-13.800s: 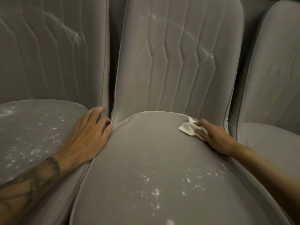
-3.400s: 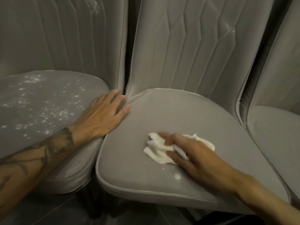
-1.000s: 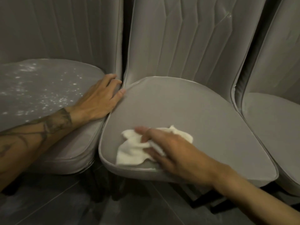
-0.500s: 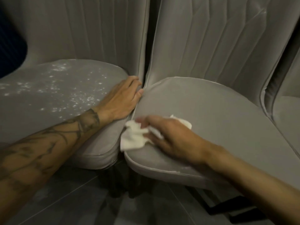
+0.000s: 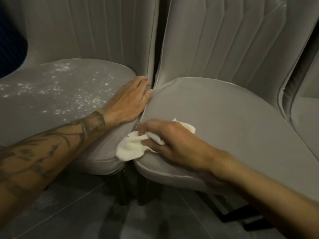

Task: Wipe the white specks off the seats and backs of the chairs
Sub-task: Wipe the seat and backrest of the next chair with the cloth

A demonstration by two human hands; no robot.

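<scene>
A dark grey tiled floor fills the bottom of the view. Pale grout lines cross the floor on a slant, and faint lighter smudges mottle its tiles. Black bars stand over the floor's right part. More dark legs rise from its middle, deep in shadow. Far above the floor's left edge sits a dark blue ribbed patch; whether it is cloth or wall is unclear.

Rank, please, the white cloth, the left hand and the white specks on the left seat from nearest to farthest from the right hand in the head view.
1. white cloth: gripped by the right hand, at the middle seat's edge.
2. left hand: just beyond, flat on the left seat's edge.
3. white specks: farthest, scattered over the left seat.
</scene>
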